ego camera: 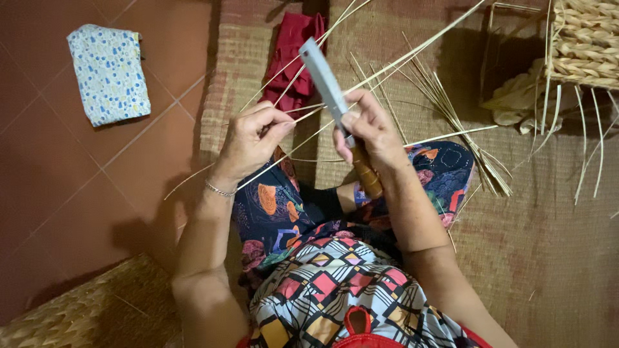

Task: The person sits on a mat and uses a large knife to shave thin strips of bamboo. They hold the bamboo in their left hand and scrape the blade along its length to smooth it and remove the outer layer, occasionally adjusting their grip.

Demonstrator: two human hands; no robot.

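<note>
Head view: my right hand grips the knife, blade against the reed strip my left hand pinches just left of it; splitting looks underway, needing steady tension.

So many colours here: the floor tiles were reddish brown, the little pouch was white with blue and yellow speckles, the cloth was deep red, and the mat and straw strips were pale tan. The knife had a grey blade and orange-brown handle.
</note>
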